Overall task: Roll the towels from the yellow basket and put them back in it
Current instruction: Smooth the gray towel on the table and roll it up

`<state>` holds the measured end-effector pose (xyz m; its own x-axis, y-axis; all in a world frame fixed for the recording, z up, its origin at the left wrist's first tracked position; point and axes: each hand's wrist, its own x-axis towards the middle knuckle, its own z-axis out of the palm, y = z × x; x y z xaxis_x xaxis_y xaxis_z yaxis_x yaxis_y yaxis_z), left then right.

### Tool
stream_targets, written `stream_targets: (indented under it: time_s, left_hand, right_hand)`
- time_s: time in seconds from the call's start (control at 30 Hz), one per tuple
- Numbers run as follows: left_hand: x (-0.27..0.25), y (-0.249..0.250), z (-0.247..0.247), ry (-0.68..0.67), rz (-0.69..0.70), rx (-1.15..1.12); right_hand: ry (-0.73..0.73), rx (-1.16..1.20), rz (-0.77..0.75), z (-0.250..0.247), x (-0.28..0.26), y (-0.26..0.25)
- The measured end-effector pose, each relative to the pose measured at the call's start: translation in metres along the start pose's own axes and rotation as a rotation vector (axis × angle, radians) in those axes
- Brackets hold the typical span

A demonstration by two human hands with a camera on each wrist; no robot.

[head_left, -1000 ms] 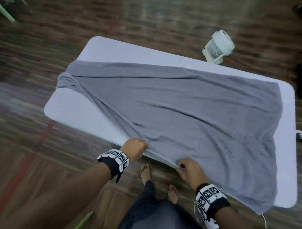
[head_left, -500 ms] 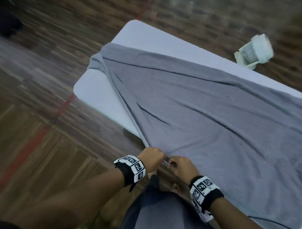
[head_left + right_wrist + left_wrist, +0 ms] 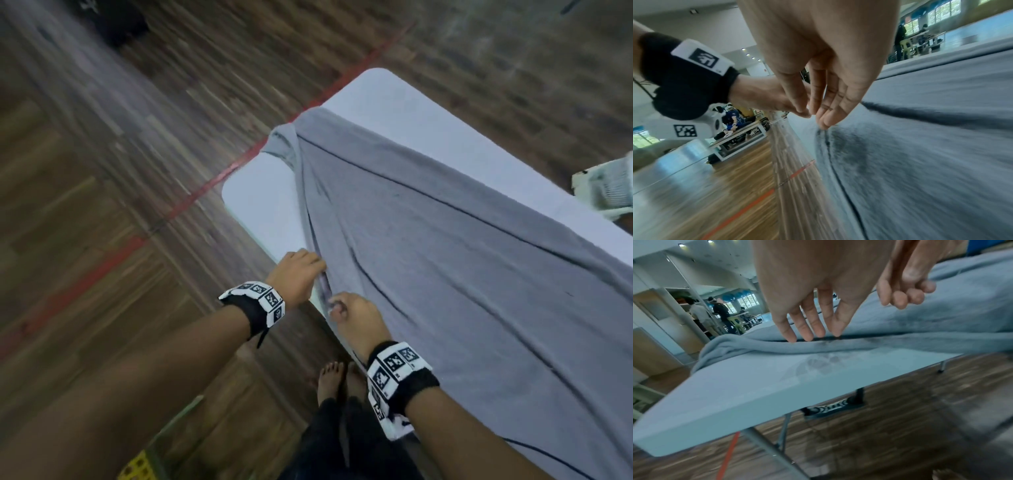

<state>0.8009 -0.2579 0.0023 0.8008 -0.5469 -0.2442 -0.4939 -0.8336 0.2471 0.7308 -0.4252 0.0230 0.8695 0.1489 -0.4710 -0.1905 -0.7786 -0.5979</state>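
Note:
A large grey towel (image 3: 462,260) lies spread over the white table (image 3: 394,102), bunched into a fold along its left side. At the table's near edge, my left hand (image 3: 318,270) sets straight fingertips (image 3: 809,335) on that folded edge (image 3: 777,345). Just beside it, my right hand (image 3: 334,306) pinches the towel's near hem with curled fingers (image 3: 824,123). A corner of the yellow basket (image 3: 137,469) shows on the floor at the bottom left.
A small white fan (image 3: 609,192) sits on the floor beyond the table's far right. My bare feet (image 3: 329,377) stand by the near table edge. Wooden floor with a red line (image 3: 212,181) lies to the left. People and tables stand far off (image 3: 721,311).
Both hands slid left along the towel's near edge and came close together. My left hand's grip gave way to straight fingers on the fold. The view swung left.

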Motion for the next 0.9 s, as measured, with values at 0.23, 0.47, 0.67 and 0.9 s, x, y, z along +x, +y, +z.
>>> stream_targets:
  time_s: [0.23, 0.47, 0.67, 0.9]
  left_hand:
    - [0.037, -0.030, -0.018, -0.191, 0.166, 0.332]
    - [0.012, -0.054, -0.018, -0.012, 0.227, 0.301]
    - [-0.017, -0.088, 0.001, -0.052, 0.228, 0.095]
    - [0.047, -0.168, -0.050, 0.125, 0.179, 0.033]
  right_hand:
    - [-0.008, -0.162, -0.031, 0.022, 0.057, -0.020]
    - [0.005, -0.157, -0.098, 0.032, 0.057, -0.030]
    - [-0.162, -0.231, -0.152, 0.043, 0.069, -0.046]
    - [0.027, -0.088, 0.011, 0.017, 0.154, -0.108]
